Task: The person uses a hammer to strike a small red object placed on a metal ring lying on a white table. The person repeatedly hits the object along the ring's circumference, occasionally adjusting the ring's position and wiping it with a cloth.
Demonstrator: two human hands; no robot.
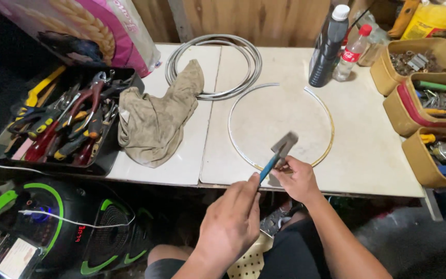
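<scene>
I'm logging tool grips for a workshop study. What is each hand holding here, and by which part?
The left hand grips the pliers by their blue handle end. The right hand presses on the near edge of the metal ring by the pliers' head.

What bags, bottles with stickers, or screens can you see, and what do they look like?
Big pink bag: back left, grain picture.
Clear bottle: back right, red label and cap.
Dark bottle: beside it, white cap.
Yellow tub: top right corner.
Speaker: bottom left, black and green, small red display.
</scene>
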